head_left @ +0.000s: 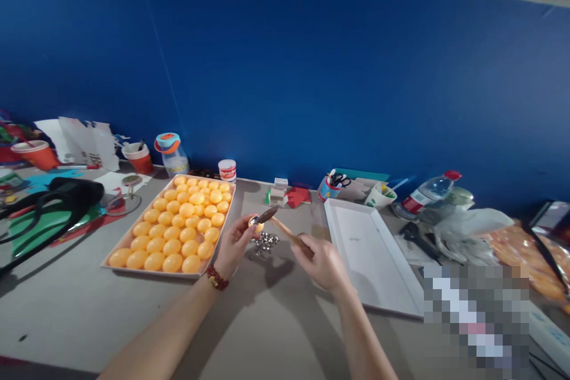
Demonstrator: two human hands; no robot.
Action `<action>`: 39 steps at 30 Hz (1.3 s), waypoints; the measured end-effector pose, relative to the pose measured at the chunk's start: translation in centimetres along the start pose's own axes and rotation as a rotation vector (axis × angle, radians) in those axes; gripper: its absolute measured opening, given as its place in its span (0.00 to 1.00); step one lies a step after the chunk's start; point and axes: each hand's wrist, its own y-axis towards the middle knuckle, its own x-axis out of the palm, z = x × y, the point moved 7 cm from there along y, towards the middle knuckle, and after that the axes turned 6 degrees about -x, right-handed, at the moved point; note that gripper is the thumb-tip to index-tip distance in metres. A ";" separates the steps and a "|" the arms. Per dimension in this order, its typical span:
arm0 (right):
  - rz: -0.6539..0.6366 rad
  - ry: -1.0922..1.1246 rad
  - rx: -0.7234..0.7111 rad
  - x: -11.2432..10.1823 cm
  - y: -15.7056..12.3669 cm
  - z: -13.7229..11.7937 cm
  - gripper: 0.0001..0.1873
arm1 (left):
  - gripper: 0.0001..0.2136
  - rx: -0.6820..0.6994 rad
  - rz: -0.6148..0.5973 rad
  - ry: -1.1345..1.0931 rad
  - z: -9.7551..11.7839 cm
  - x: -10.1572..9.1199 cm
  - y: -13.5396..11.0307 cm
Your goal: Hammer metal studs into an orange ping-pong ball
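My left hand point(236, 243) is closed with its fingertips around an orange ball point(256, 227), which looks like a table tennis ball and has something shiny on it. In my right hand point(323, 261) is a small hammer point(287, 230), gripped by its wooden handle. The dark hammer head touches or nearly touches the ball; I cannot tell which. Below both hands lies a small pile of shiny metal pieces point(266, 242) on the grey table point(249, 332). To the left, a shallow box point(154, 271) holds rows of several more orange balls.
A white tray point(369, 255) lies to the right. Behind stand a pen cup point(328, 190), a small white tub point(227, 170) and a lidded bottle point(173, 157). A plastic bottle point(427, 195) and bagged orange balls point(525, 255) are farther right. A black strap point(66, 202) lies left.
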 end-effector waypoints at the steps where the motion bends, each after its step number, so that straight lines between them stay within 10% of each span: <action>1: 0.008 0.010 -0.004 0.0 0.0 0.0 0.10 | 0.17 -0.005 0.001 -0.006 0.1 0.1 0.0; 39: 0.166 0.071 0.009 -0.4 0.0 0.1 0.14 | 0.19 0.112 -0.091 -0.017 1.0 0.5 -0.5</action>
